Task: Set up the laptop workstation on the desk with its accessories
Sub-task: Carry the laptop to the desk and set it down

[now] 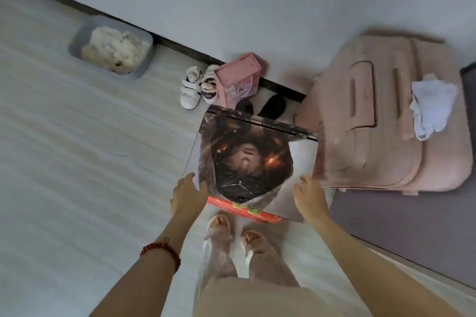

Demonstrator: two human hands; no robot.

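Note:
A closed laptop [253,162] with a dark picture skin on its lid lies low in front of me, over a flat red box [244,211] on the pale floor. My left hand [188,193], with a red bead bracelet on the wrist, grips the laptop's near left edge. On the near right edge, my right hand [310,195] has its fingers curled around the side. No desk or other accessories are in view.
A pink suitcase [373,123] with a white cloth [430,105] on it stands at the right, beside a grey mat [399,226]. Small white shoes [198,87], a pink gift bag [238,80] and black slippers [273,107] line the wall. A grey bin [113,49] sits far left.

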